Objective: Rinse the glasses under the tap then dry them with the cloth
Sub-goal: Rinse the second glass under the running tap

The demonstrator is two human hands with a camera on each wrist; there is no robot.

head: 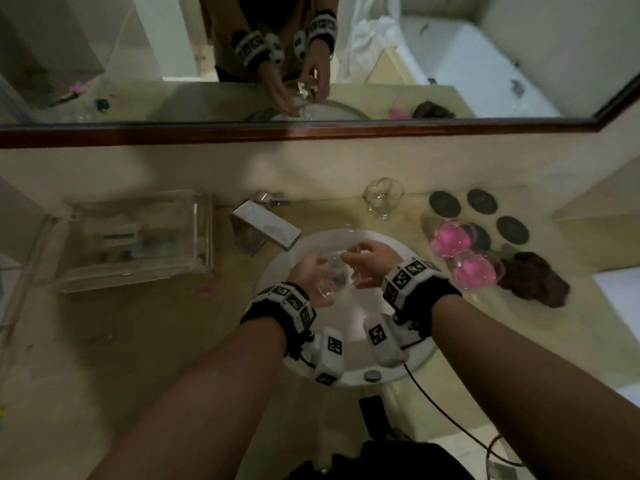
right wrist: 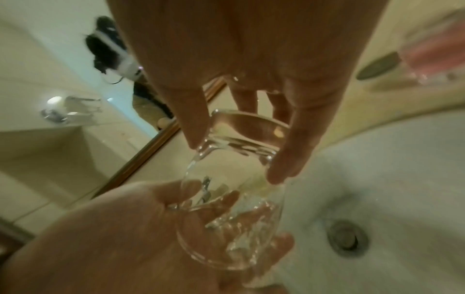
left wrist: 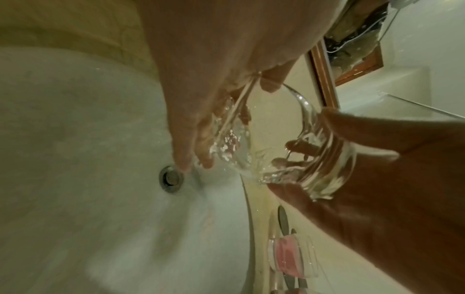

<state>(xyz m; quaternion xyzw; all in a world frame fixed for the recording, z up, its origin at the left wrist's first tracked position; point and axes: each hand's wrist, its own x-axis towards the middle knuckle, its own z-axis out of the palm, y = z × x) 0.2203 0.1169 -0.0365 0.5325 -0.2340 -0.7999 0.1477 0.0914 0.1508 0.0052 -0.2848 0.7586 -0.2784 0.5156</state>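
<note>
Over the white sink [head: 349, 372] I hold a clear glass [head: 330, 278] on its side with both hands. My right hand [head: 369, 263] pinches its thick base [right wrist: 241, 137] between thumb and fingers. My left hand [head: 310, 271] cups the bowl near the mouth, and its fingers [right wrist: 226, 201] show through the wet glass [left wrist: 297, 151]. Water splashes inside the bowl. The square chrome tap [head: 266, 226] stands just behind and to the left of the hands. A dark crumpled cloth [head: 535, 280] lies on the counter at the right.
An empty clear glass [head: 382, 197] stands behind the sink. Two glasses with pink inside [head: 450, 239] [head: 479, 271] and several dark round coasters [head: 481, 201] sit on the right. A clear plastic box [head: 138, 237] is at the left. The drain [left wrist: 172, 179] lies below the hands.
</note>
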